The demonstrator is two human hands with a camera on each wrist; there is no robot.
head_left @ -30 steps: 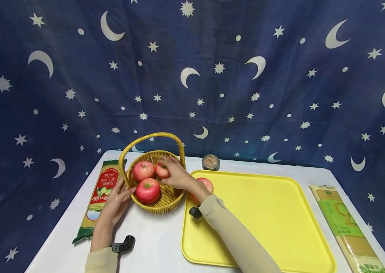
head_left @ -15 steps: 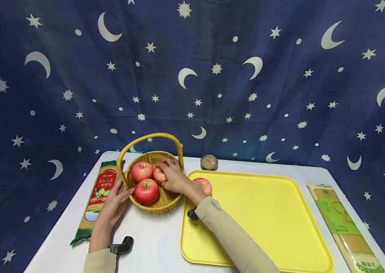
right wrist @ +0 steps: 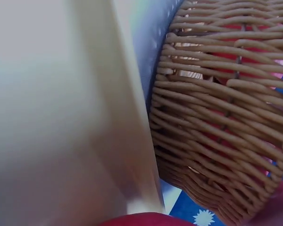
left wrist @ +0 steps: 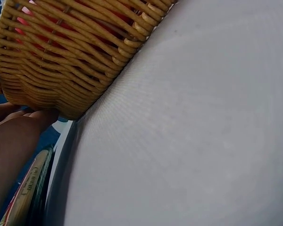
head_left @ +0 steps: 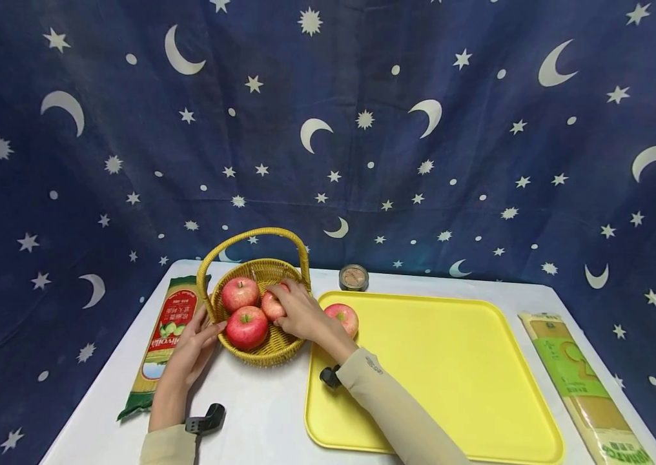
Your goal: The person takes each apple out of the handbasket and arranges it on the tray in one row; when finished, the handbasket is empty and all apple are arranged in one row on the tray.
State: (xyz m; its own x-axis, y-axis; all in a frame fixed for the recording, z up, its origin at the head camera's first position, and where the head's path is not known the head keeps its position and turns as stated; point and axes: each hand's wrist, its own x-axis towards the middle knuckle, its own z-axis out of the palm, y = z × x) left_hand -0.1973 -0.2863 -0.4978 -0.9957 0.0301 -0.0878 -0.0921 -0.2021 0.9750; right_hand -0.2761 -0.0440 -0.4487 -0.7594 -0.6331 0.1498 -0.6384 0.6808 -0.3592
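A yellow wicker basket (head_left: 272, 352) with a tall arched handle stands at the left of the table, with several red apples inside. My left hand (head_left: 190, 352) holds the basket's left side, thumb at the rim and fingers along the outer wall. In the left wrist view, fingers (left wrist: 42, 117) touch the weave. My right hand (head_left: 305, 316) reaches over the basket's right rim and grips an apple (head_left: 272, 305); its fingers partly cover the fruit. Two more apples, one at the back left (head_left: 240, 294) and one at the front (head_left: 247, 328), lie beside it.
Right of the basket lies a yellow tray (head_left: 444, 368) with one apple (head_left: 342, 318) at its left corner, beneath my right forearm. Pasta packs flank the table, one left (head_left: 165, 342) and one right (head_left: 586, 387). A small round container (head_left: 354, 278) sits at the back edge.
The view has shifted slightly. My right hand stays on the apple in the basket, with its fingers a little nearer the front. My left hand keeps its place at the basket's side.
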